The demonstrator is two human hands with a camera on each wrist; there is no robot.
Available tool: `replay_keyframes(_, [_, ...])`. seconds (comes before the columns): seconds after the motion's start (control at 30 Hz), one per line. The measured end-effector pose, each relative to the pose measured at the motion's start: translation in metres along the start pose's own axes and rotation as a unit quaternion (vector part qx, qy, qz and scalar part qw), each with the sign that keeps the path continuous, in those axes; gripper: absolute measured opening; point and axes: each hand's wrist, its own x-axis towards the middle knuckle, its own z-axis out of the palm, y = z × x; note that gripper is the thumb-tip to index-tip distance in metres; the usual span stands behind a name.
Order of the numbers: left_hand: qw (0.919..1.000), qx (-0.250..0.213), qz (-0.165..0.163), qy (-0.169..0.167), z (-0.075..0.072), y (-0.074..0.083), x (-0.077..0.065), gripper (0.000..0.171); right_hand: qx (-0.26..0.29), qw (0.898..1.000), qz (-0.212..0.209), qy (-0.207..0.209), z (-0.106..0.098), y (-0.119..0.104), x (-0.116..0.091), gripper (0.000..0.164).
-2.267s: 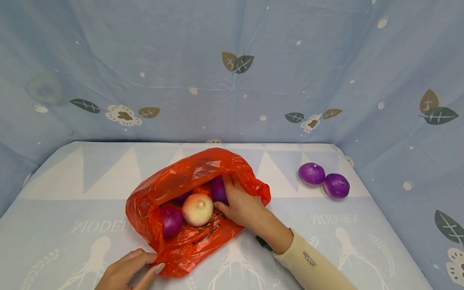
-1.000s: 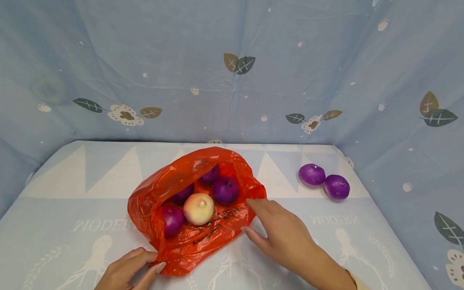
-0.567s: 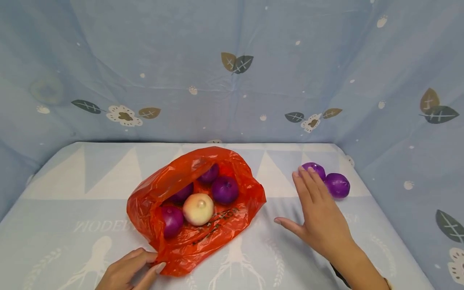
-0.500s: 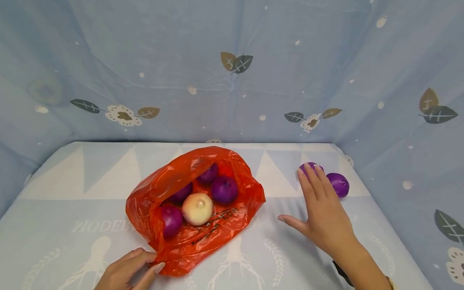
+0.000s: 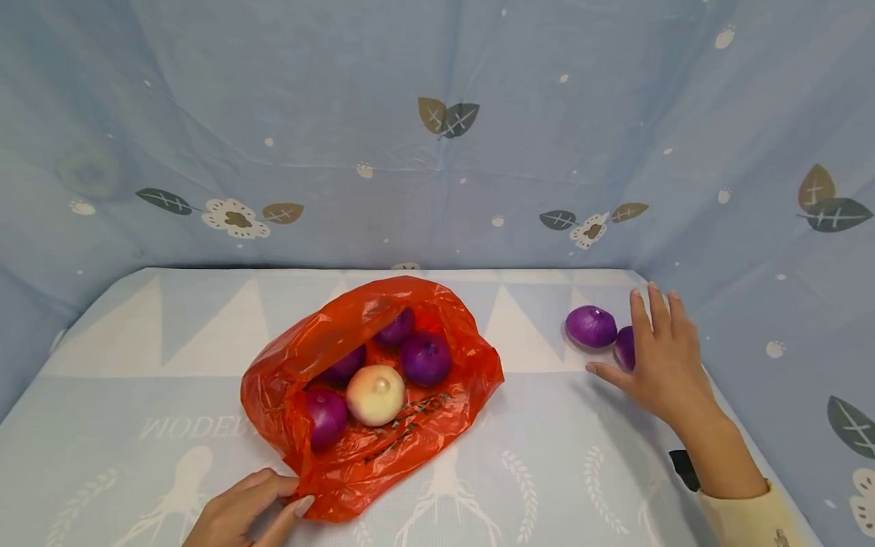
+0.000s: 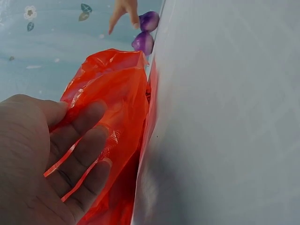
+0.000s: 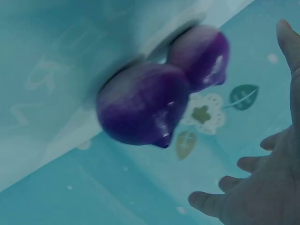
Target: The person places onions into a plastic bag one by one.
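My left hand (image 5: 242, 507) pinches the near left edge of a red plastic bag (image 5: 355, 486) between thumb and fingers; the left wrist view shows the thin film (image 6: 117, 103) at the fingertips. Inside the bag's mouth lie a pale onion (image 5: 375, 395) and several purple onions, one of them (image 5: 425, 358) to its right. At the far right of the table, two more purple onions sit side by side, the left one (image 5: 591, 327) in full sight. Spread and holding nothing, my right hand (image 5: 663, 365) hovers over the right one (image 5: 624, 348), partly hiding it.
A patterned pale cloth covers the table (image 5: 547, 425). Blue curtain (image 5: 342, 137) with leaf and flower prints hangs behind and at the sides. The right hand is near the table's right edge.
My right hand has left the bag's inside, uncovering a purple onion there, and moved right, passing over the left loose onion to the right one. The left hand keeps its pinch.
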Motion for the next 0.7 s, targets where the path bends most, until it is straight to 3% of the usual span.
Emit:
replay_keyframes(0.2, [1.0, 0.003, -0.004, -0.004, 0.0, -0.001, 0.0, 0.049, 0.026, 0.997, 0.042, -0.053, 0.009, 0.018, 0.001, 0.128])
replay_keyframes(0.37, [0.9999, -0.003, 0.006, -0.008, -0.001, -0.002, 0.001, 0.05, 0.069, 0.988, 0.083, -0.108, 0.019, 0.028, 0.0, 0.124])
replay_keyframes(0.5, [0.9999, -0.008, 0.013, -0.008, -0.002, -0.003, 0.001, 0.051, 0.086, 0.983, 0.092, -0.133, 0.026, 0.032, 0.001, 0.124])
replay_keyframes(0.7, [0.9998, 0.006, -0.014, -0.015, -0.001, -0.001, -0.001, 0.046, 0.079, 0.979, 0.103, -0.155, 0.032, 0.036, 0.003, 0.115])
